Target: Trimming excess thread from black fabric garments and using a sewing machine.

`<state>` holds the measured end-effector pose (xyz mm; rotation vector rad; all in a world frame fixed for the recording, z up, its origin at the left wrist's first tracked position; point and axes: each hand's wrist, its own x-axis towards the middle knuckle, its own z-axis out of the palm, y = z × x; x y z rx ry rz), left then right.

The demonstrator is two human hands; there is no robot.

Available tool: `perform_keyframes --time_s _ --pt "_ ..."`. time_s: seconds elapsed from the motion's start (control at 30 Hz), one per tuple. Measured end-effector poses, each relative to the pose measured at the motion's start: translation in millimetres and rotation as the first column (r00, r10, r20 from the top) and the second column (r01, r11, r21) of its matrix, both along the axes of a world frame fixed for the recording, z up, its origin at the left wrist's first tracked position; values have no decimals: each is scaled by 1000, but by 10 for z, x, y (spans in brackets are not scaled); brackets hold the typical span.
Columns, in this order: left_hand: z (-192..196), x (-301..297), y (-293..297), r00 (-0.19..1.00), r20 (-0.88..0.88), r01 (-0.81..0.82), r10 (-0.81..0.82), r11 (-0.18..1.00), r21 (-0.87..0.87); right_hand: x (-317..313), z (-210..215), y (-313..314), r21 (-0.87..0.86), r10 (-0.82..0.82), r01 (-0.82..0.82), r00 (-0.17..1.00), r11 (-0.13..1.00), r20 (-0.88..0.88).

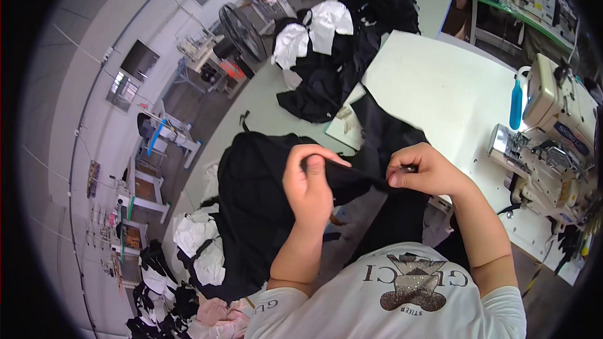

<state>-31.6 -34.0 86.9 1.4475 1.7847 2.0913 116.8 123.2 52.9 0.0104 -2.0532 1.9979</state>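
Between my two hands a strip of black fabric (358, 177) is stretched, in front of my body. My left hand (308, 182) grips one end, thumb up and fingers curled round the edge. At the other end my right hand (419, 168) pinches the cloth between thumb and fingers. More of the black fabric runs up onto the white sewing table and hangs down toward my lap. Left of my left hand lies a large heap of black cloth (251, 201), on a pale table.
A sewing machine (553, 144) stands on the white table (433, 75) at the right, with a blue bottle (516, 105) beside it. Black and white cloth pieces (330, 28) are piled at the back. White scraps (200, 238) lie left. A black fan (242, 32) stands beyond.
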Motion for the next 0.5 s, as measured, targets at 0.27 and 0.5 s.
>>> perform_keyframes --time_s 0.27,0.5 --pt "689 108 53 981 -178 -43 72 986 163 -83 148 -374 47 -279 313 897 949 -343" --pt "1094 179 186 812 -463 -265 356 931 250 1 163 -242 -69 -122 111 976 991 -179"
